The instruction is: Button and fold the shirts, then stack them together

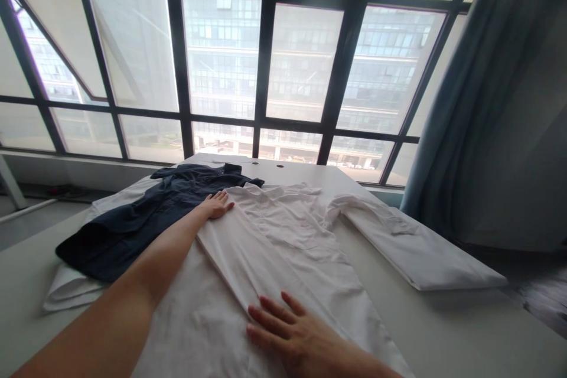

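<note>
A white long-sleeved shirt (pixel 283 236) lies spread on a white table (pixel 465 331), one side folded inward along its length. My left hand (pixel 217 205) reaches far forward and lies flat, fingers stretched, on the shirt's shoulder near the collar. My right hand (pixel 287 331) presses flat with spread fingers on the lower part of the folded edge. The shirt's right sleeve (pixel 407 248) stretches out to the right across the table.
A dark navy garment (pixel 146 218) lies to the left, partly over white cloth (pixel 66 289). Large windows (pixel 266 59) with dark frames stand behind the table. A blue-grey curtain (pixel 487 100) hangs at the right. Floor shows beyond the table's right edge.
</note>
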Demonstrator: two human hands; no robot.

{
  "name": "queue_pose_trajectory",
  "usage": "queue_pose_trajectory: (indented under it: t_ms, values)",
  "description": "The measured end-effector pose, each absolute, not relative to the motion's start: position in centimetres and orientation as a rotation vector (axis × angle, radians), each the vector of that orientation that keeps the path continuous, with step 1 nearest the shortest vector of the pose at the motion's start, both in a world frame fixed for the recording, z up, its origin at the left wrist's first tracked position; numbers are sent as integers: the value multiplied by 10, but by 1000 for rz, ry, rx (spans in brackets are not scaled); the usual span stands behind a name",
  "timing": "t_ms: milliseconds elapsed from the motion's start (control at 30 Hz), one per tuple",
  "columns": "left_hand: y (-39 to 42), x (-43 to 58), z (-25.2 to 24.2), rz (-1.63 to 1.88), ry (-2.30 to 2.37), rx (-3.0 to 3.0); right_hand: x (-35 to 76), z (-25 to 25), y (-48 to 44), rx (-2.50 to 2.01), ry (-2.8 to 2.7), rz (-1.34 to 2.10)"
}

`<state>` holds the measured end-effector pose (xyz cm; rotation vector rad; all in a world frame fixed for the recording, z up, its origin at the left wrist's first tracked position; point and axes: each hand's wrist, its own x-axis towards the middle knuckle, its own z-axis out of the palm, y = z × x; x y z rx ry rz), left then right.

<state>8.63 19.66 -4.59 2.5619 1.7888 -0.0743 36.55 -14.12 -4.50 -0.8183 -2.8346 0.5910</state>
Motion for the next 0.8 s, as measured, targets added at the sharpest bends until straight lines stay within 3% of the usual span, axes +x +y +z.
queue_pose_trajectory:
  t_ms: [200,433,800]
  values:
    - [170,102,-40,-46,1833,2677,366,-47,-140,-818,-2840,555]
    - [94,95,-69,71,1307,2885,365,-28,-147,-839,-2816,764]
    - [121,36,-42,-57,1702,2660,363,-4,-151,-910,-2728,906]
